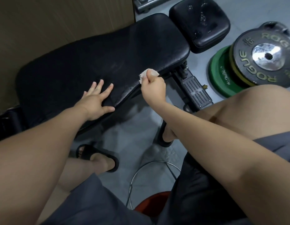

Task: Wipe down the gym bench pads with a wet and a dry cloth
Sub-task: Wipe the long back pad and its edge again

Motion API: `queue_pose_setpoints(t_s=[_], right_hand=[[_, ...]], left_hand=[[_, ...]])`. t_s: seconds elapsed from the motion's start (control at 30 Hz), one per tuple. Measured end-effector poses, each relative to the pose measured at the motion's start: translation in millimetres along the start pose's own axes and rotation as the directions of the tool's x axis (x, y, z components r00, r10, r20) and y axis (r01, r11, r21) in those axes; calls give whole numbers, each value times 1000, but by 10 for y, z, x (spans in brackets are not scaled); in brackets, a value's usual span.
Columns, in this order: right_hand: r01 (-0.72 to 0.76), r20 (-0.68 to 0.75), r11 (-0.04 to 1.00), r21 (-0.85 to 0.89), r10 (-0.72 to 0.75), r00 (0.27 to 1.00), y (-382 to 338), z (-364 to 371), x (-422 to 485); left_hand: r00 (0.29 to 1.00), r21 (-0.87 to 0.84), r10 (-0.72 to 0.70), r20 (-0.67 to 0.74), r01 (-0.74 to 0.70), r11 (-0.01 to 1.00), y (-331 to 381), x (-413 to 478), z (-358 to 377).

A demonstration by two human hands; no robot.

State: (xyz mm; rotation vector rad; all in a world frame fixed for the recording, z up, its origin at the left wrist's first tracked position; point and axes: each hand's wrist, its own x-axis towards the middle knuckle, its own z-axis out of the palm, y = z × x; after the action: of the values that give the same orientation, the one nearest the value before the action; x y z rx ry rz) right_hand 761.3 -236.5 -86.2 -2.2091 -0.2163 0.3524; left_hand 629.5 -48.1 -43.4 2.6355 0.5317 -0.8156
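Note:
The long black bench pad [98, 62] runs from lower left to upper right across the view. My left hand [96, 99] lies flat on its near part with fingers spread. My right hand [153, 86] grips a small pale cloth [143, 76] against the pad's near edge, thumb on top. A smaller black seat pad [201, 23] sits beyond the long pad's far end, with light specks on its surface.
Stacked weight plates [254, 62], black on green, lie on the grey floor at right. The bench's metal frame and foot plate [195, 90] stand under the pad's right end. A brown wall [51, 18] rises behind the bench. A red stool with a chrome ring [150, 164] is below me.

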Motion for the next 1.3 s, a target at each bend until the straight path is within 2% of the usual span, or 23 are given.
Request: queue_pose_setpoints(t_s=[0.13,0.23,0.27,0.33,0.4,0.43,0.53,0.6,0.7,0.8,0.87,0.97,1.03,1.17,1.23,1.3], right_hand=[[-17,3,998,61,17,1000,36,-91,16],[127,41,990,67,-130,991,-43,48,-198],[195,113,977,84,-204,972,-60,125,-287],[359,275,929,87,-369,888,-81,194,-472],[462,339,879,122,-474,813,-36,125,-395],[474,320,877,81,-473,821,9,49,-267],[324,119,939,-116,-311,943,128,-178,2],[305,51,942,-137,-301,952,114,-120,-84],[361,148,927,-97,-345,927,32,65,-382],[404,249,912,-65,-377,892,93,-13,-306],[324,157,946,-19,-318,935,177,-167,-105],[162,-52,981,-106,-169,984,268,-222,74],[147,-39,983,-111,-152,988,186,-80,-80],[280,145,960,-18,-275,950,142,121,-419],[289,130,957,-30,-283,950,148,-32,-298],[162,21,987,24,-162,987,182,-231,-107]], left_hand=[[1000,-4,-11,19,11,1000,17,0,-12],[999,-2,-22,24,22,1000,37,-4,-19],[999,-4,-28,29,28,1000,44,-1,-26],[999,-17,-31,39,32,999,56,7,-39],[999,-30,-29,40,30,999,49,14,-38],[999,-34,-31,41,32,999,42,13,-37],[998,-35,-37,50,38,999,57,23,-40],[997,-29,-51,55,52,998,91,32,-66],[995,-12,-77,69,78,997,143,51,-97],[992,-9,-89,87,90,996,162,57,-98],[991,-9,-93,96,95,995,167,59,-94],[990,-5,-105,90,106,994,182,69,-95],[990,-6,-112,88,113,994,200,81,-114],[987,-7,-123,100,125,992,223,96,-141],[986,5,-130,108,130,991,225,94,-140],[985,17,-136,110,135,991,237,97,-146]])
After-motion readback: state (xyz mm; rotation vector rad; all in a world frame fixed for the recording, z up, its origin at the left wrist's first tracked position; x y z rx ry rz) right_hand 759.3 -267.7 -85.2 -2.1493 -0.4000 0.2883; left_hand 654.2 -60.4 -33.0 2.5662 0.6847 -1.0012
